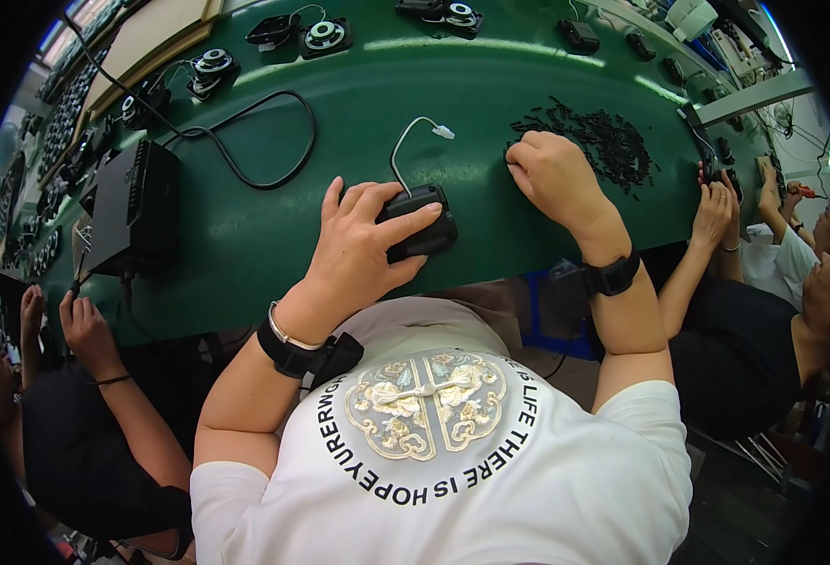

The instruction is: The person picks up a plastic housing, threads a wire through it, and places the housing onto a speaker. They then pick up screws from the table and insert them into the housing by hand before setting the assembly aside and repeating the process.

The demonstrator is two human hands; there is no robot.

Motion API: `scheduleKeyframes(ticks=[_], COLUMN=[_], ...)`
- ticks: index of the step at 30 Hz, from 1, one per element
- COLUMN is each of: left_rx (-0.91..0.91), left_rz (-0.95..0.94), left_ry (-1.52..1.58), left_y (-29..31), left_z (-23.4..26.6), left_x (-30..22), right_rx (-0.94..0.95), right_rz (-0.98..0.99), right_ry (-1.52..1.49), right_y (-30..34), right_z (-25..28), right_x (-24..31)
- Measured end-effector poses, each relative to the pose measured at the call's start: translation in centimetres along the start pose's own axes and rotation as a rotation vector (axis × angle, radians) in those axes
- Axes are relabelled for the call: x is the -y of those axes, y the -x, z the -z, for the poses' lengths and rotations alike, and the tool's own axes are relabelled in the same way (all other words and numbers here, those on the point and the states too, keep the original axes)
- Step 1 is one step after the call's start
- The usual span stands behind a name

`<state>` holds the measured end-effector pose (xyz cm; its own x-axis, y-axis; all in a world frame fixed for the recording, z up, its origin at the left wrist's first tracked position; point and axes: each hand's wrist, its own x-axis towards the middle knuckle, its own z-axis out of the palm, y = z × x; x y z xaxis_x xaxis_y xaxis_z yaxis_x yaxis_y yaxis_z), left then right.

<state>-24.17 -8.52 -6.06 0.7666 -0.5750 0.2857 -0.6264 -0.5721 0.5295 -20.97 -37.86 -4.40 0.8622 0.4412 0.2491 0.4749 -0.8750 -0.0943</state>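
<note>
My left hand (351,247) lies over a small black box-shaped unit (440,232) on the green table, its fingers and thumb gripping the sides. A thin grey cable (395,155) curves up from the unit's far side and ends in a white plug connector (443,132). To the right, my right hand (558,179) is closed, with thumb and fingertips pressed together. Whatever it may pinch is hidden. This hand is at the near left edge of a loose pile of small black strips (616,141).
A black power-supply-like box (132,212) and a looped black cord (309,141) occupy the table's left side. Speaker drivers (325,36) and black housings (579,36) line the far edge. Co-workers' hands (92,330) (714,212) are at both sides.
</note>
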Motion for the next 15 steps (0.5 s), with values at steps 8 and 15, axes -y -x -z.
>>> scheduleKeyframes(ticks=[8, 15], left_rx=[0.008, -0.003], left_rz=[0.000, -0.002], left_ry=[-0.002, -0.091], left_y=[0.3, 0.5], left_z=[-0.4, -0.8], left_x=[0.1, 0.1], right_rx=[0.153, -0.085], right_rz=[-0.229, 0.156], right_ry=[-0.967, -0.686], right_y=[-2.3, -4.9], right_z=[2.1, -2.2], right_x=[6.0, 8.4])
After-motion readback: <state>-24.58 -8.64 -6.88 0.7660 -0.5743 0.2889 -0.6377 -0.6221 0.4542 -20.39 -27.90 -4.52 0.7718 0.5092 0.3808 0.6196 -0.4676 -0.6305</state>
